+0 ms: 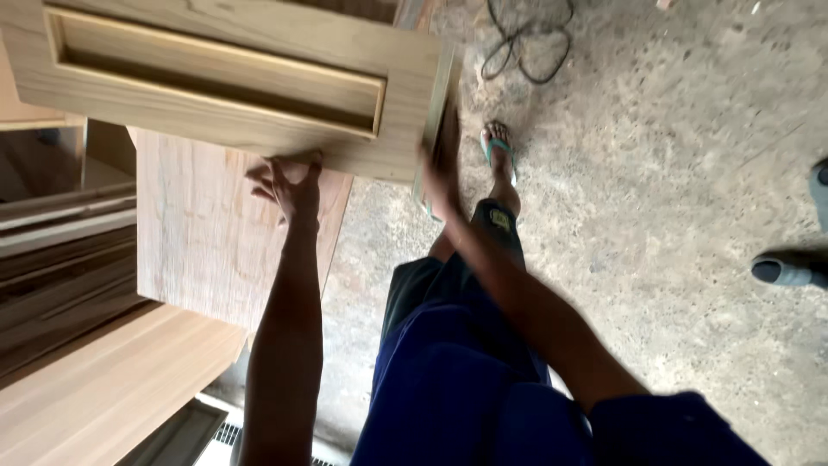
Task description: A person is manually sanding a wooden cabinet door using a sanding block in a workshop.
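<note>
Pale wooden door panel with a recessed rectangular frame is up off the concrete floor, left hand gripping its lower edge, right hand clamped on the side edge. Looks mid-carry, not set down anywhere yet.

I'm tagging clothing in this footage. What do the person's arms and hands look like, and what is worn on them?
Both arms are bare along the forearms, and both hands, left hand and right hand, are bare: no gloves, rings, watch or bands show. The right hand is motion-blurred, so small details there cannot be told. A dark blue sleeve covers the right upper arm. No sleeve shows on the left arm.
</note>
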